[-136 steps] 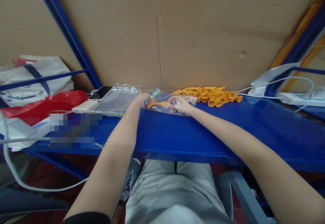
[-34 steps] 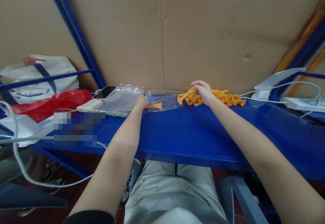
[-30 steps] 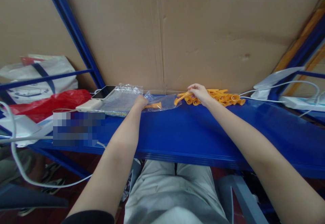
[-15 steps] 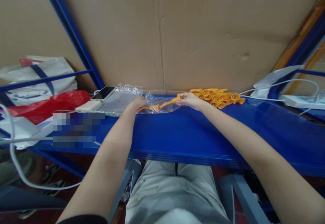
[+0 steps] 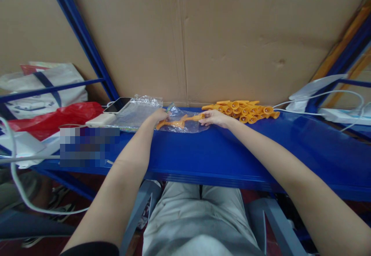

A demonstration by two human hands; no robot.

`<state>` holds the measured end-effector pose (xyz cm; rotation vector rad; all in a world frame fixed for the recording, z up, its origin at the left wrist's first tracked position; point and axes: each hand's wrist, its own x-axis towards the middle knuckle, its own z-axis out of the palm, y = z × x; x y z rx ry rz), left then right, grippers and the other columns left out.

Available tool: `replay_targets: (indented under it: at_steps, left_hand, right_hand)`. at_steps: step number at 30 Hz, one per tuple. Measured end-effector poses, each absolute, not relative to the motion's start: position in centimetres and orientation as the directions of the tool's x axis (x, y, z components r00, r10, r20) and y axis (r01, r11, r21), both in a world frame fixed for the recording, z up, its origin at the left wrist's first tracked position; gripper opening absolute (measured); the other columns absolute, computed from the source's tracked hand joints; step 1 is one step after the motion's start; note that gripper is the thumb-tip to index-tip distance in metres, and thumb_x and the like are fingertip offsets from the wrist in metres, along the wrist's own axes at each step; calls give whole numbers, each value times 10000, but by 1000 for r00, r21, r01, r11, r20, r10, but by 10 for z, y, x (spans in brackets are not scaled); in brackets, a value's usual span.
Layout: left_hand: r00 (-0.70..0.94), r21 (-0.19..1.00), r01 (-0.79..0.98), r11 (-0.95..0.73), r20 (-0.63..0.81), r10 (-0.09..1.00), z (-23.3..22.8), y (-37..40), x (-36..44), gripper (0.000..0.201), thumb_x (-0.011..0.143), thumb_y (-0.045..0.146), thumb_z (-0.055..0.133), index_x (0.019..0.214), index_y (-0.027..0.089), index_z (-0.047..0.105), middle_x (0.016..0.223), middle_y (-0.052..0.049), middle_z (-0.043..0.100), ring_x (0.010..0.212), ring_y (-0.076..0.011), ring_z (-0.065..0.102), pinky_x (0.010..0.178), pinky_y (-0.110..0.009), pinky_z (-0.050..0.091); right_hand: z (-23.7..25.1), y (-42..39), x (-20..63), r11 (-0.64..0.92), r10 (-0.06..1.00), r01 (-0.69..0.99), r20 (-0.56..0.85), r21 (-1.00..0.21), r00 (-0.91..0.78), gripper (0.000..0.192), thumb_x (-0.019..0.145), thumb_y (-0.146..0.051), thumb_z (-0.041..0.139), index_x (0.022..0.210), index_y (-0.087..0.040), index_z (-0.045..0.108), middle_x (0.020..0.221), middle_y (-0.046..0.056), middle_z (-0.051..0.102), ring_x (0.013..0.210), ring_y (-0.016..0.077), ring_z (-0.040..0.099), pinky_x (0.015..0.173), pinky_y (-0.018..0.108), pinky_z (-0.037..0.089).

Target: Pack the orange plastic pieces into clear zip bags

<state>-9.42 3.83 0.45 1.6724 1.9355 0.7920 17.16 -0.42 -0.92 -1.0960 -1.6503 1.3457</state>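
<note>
While the left hand (image 5: 160, 115) pins down one end of a clear bag (image 5: 191, 127), the right hand (image 5: 213, 117) is at the bag's other end with an orange horn. The left grip is closed over the plastic, fingers curled, and the back of the hand hides most of what they press on. The right grip is pinching the wide end of the right-hand horn (image 5: 193, 118), whose narrow part points left along the bag; how far inside the plastic it lies, I cannot tell. Just left of it, the left-hand horn (image 5: 171, 124) lies flat in the bag, its wide end facing right and its thin end near the left hand.

All this rests toward the back of a blue bench (image 5: 203, 151). Just beyond the right hand sits a heap of orange horns (image 5: 243, 110), most with their wide mouths facing the person. Left of the left hand is a stack of flat bags (image 5: 130, 116), with a phone (image 5: 118, 105) beside it. Farther left lies a crumpled red bag (image 5: 60, 116). A tall sheet of cardboard (image 5: 217, 47) stands behind the bench.
</note>
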Motion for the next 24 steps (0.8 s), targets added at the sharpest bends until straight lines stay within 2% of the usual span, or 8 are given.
replay_targets:
  at_steps: [2, 6, 10, 17, 20, 24]
  left_hand:
    - [-135, 701, 707, 97, -1, 991, 6, 36, -91, 78, 698, 108, 656, 747, 157, 691, 701, -76, 726, 774, -231, 712, 660, -267, 541]
    - [-48, 685, 725, 68, -48, 998, 11, 29, -83, 209, 626, 40, 628, 760, 164, 731, 738, -48, 751, 790, -222, 715, 680, -251, 533]
    - [8, 706, 707, 44, -71, 997, 15, 22, -79, 219, 654, 57, 613, 782, 165, 754, 750, -51, 759, 806, -206, 713, 700, -243, 525]
    - [30, 734, 678, 42, -84, 996, 14, 24, -79, 136, 725, 127, 606, 682, 171, 728, 703, -59, 744, 781, -214, 710, 719, -274, 532]
    - [43, 761, 648, 41, -90, 995, 13, 26, -79, 178, 739, 112, 589, 592, 170, 672, 639, -54, 716, 730, -206, 702, 718, -283, 538]
    - [57, 823, 567, 35, -82, 995, 12, 28, -80, 259, 747, 108, 600, 495, 166, 596, 571, -56, 680, 633, -181, 673, 711, -269, 542]
  right_hand:
    - [-9, -4, 173, 97, 929, 173, 27, -980, -368, 306, 656, -94, 823, 945, -149, 737, 686, 2, 681, 554, 78, 598, 486, 151, 499]
    - [-12, -2, 170, 38, 927, 53, 16, -998, -374, 216, 686, -85, 800, 877, -149, 723, 653, -20, 643, 493, 53, 538, 468, 143, 499]
    - [-15, -3, 166, -33, 918, 10, -34, -999, -396, 232, 676, -30, 784, 858, -156, 715, 780, 12, 697, 567, 65, 579, 578, 177, 560]
    - [-15, -1, 168, -22, 901, -32, -5, -999, -434, 319, 673, 30, 735, 916, -176, 723, 957, 34, 740, 795, 103, 669, 732, 206, 569]
    - [-16, 0, 169, -33, 898, -24, -19, -999, -440, 326, 677, 41, 724, 925, -170, 713, 961, 34, 738, 777, 93, 669, 746, 208, 563]
    - [-18, 1, 160, -18, 945, -69, 6, -997, -326, 300, 704, 64, 679, 908, -155, 703, 856, 30, 728, 703, 90, 653, 715, 196, 561]
